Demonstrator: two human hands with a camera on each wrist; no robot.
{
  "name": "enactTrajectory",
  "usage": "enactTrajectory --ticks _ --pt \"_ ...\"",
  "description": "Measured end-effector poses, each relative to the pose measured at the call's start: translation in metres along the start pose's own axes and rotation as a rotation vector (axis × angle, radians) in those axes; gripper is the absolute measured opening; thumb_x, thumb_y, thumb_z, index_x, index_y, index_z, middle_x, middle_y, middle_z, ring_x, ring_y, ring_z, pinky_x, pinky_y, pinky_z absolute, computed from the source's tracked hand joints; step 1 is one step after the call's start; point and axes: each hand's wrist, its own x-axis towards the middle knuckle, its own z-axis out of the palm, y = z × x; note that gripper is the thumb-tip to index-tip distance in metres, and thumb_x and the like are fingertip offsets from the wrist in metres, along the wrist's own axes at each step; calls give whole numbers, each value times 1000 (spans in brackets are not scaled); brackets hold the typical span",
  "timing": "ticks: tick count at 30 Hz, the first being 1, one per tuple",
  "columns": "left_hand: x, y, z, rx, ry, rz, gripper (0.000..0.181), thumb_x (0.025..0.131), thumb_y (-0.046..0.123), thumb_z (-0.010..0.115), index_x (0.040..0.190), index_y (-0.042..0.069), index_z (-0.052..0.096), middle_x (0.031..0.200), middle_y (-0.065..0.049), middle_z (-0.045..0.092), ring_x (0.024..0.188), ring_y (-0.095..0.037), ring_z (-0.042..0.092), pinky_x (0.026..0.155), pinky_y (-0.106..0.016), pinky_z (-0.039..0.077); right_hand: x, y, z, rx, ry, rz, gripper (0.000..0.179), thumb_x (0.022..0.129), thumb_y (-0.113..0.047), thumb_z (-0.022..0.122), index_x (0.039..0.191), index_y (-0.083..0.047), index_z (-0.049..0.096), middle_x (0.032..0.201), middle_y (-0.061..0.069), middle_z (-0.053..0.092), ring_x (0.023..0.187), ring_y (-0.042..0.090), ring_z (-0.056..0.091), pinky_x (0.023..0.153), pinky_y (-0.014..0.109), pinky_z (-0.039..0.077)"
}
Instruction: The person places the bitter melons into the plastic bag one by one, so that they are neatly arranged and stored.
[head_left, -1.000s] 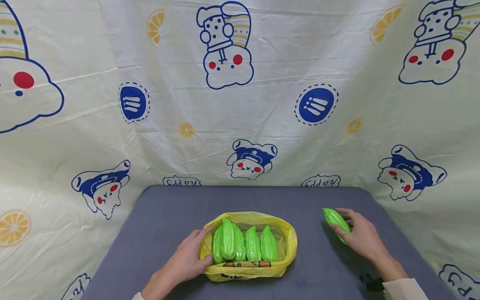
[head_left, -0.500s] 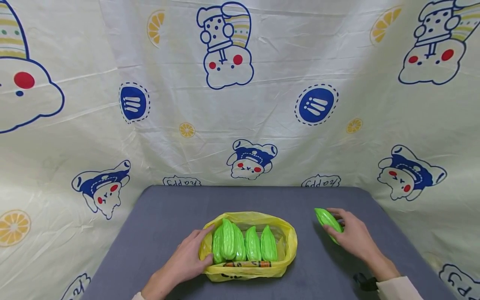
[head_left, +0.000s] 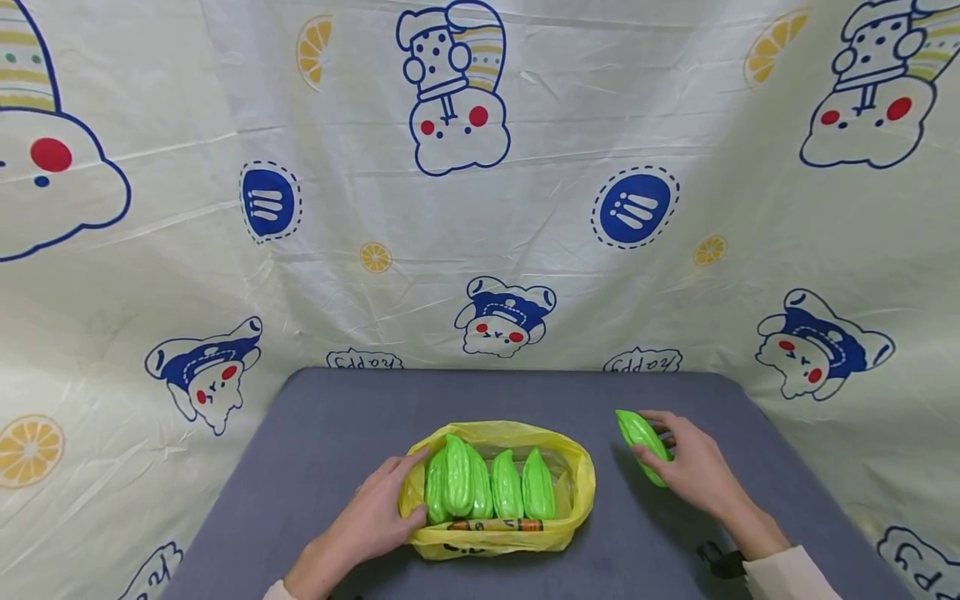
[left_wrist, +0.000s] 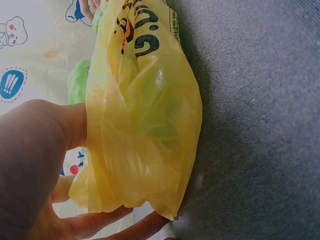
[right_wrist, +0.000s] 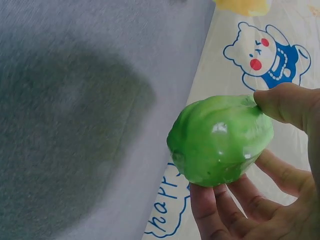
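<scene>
A yellow plastic bag (head_left: 517,540) stands with its mouth spread wide on the grey table. Several green bitter melons (head_left: 507,487) are side by side inside it. At the bag's left end my left hand (head_left: 375,510) holds the rim; in the left wrist view its thumb lies at the rim and fingers show at the bag's end. To the right of the bag, my right hand (head_left: 696,468) holds another green bitter melon (head_left: 639,440) above the table, its shadow below. The right wrist view shows this bitter melon (right_wrist: 220,142) end-on, pinched between thumb and fingers.
The grey table (head_left: 345,408) reaches back to a pale printed curtain (head_left: 555,275), which also hangs at both sides. A dark strap or band (head_left: 722,560) is at the right wrist.
My right hand has moved left toward the bag, carrying the bitter melon. The left hand and the bag have stayed in place.
</scene>
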Motion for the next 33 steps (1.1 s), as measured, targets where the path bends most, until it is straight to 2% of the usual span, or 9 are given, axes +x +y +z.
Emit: enactTrajectory --ticks 18,33 --pt "-2 0 1 -3 -3 -16 83 91 19 85 171 16 60 152 -19 71 140 -46 71 109 -72 59 0 -32 2 40 -25 -65 69 107 -32 88 163 -2 61 136 24 76 105 28 78 77 41 62" --pt "0 -1 0 6 2 6 85 92 20 83 172 16 58 152 -17 72 140 -44 71 110 -69 59 1 -63 1 56 -26 -108 65 108 -30 86 164 -6 62 136 18 76 102 21 75 73 31 59"
